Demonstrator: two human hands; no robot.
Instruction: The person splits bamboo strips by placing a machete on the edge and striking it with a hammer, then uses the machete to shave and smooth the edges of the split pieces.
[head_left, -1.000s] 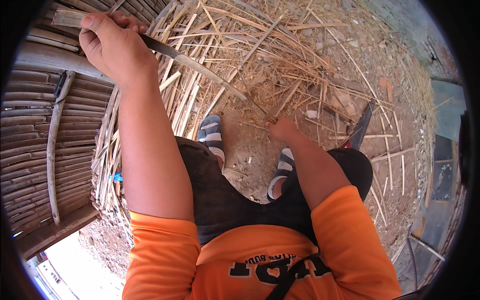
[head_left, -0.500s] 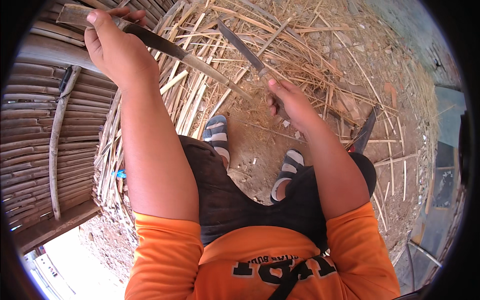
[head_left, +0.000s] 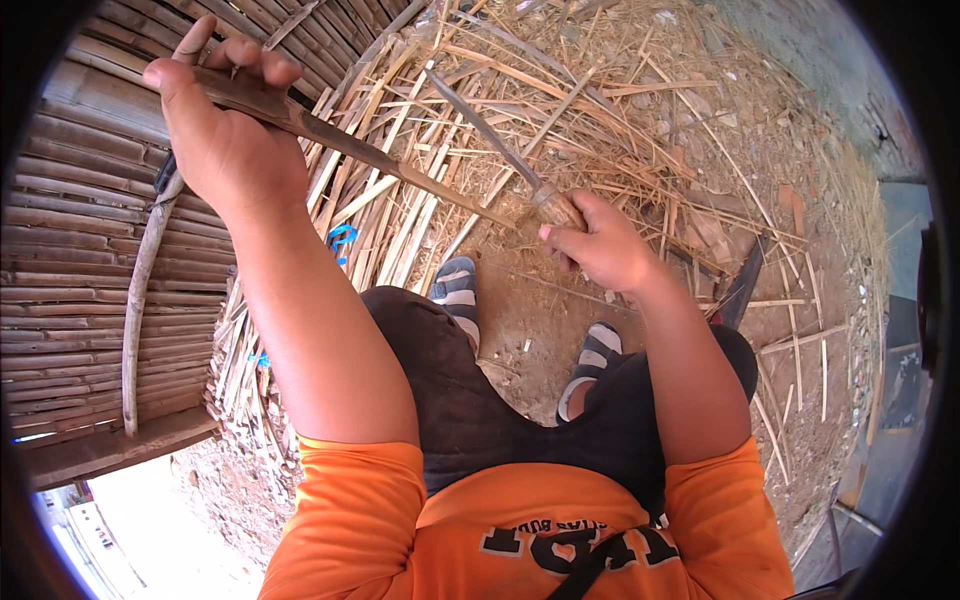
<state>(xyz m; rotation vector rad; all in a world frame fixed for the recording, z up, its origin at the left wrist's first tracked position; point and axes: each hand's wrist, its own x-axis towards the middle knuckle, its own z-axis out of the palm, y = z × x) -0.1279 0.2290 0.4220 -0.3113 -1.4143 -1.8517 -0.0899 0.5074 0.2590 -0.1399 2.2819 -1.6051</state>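
1. Bamboo strip [head_left: 400, 170], long and brown, runs on a slant from upper left toward the middle of the head view. Left hand [head_left: 225, 130] is clenched round its upper end, fingers curled over the top, thumb beneath; holding it high likely keeps the strip taut and off the ground.
2. Right hand [head_left: 600, 245] is closed on the handle of a knife [head_left: 490, 135], whose dark blade points up and away. Blade and strip meet just beside this hand, so the cut seems to work along the strip's lower end.
3. Strip spans the gap between both hands, above the knees and the striped sandals [head_left: 458, 290].
4. Ground ahead carries a heap of split bamboo and shavings [head_left: 620, 110]; a woven bamboo wall [head_left: 70, 250] stands at the left.
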